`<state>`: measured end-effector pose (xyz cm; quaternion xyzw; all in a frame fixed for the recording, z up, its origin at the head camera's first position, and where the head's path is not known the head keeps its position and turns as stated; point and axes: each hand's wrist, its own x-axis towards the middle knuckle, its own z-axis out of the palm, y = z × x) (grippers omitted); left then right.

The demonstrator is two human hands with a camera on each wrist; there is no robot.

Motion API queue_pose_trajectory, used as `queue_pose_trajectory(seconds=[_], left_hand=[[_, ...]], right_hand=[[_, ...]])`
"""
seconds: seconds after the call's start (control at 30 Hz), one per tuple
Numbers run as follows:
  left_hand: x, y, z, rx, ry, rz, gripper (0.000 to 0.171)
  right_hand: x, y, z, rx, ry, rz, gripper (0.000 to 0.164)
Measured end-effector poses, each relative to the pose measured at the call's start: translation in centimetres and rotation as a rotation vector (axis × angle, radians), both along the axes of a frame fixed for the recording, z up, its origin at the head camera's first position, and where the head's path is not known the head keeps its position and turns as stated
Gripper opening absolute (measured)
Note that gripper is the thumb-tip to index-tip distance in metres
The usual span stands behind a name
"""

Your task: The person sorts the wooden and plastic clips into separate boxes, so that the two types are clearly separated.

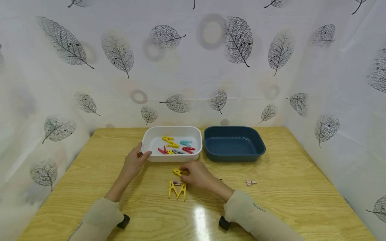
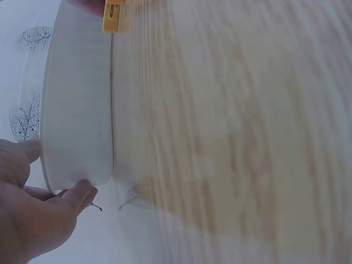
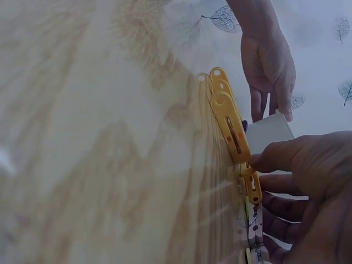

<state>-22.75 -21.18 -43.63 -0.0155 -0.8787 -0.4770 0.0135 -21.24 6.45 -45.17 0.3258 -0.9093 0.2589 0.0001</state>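
Note:
My left hand (image 1: 135, 161) grips the near-left corner of a white plastic basin (image 1: 173, 159), thumb at the rim. Inside it lie several yellow, red, light blue and grey clothespins, among them a red clothespin (image 1: 188, 149). Just in front of the basin, my right hand (image 1: 197, 174) pinches a yellow clothespin (image 1: 176, 172) close over the table. Below that hand, two yellow clothespins (image 1: 172, 189) lie side by side with their legs toward me. A purple clothespin (image 1: 178, 183) is right behind them, partly overlapped by the right fingers.
A dark blue basin (image 1: 234, 157) stands beside the white one on the right. Farther right on the wooden table (image 1: 289, 197) lies a small pinkish clothespin (image 1: 249, 182). A small dark tip (image 1: 221, 179) shows behind the right wrist. A leaf-patterned cloth (image 1: 187, 73) hangs around the table.

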Motion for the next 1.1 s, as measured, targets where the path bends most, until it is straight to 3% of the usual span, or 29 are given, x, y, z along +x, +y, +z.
queue_pose_trajectory(seconds=[0.37, 0.53, 0.83, 1.1], left_hand=[[0.0, 0.1, 0.0, 0.004, -0.010, 0.001, 0.074], [0.1, 0.1, 0.1, -0.006, -0.011, 0.003, 0.074], [0.1, 0.0, -0.1, -0.002, -0.003, 0.002, 0.075], [0.0, 0.0, -0.2, -0.006, 0.004, 0.000, 0.074]], right_hand=[[-0.1, 0.0, 0.0, 0.027, 0.012, -0.014, 0.028], [-0.1, 0.1, 0.0, 0.007, 0.020, -0.004, 0.027], [-0.3, 0.5, 0.2, -0.022, -0.049, -0.004, 0.027], [0.1, 1.1, 1.4, -0.098, -0.027, 0.036, 0.025]])
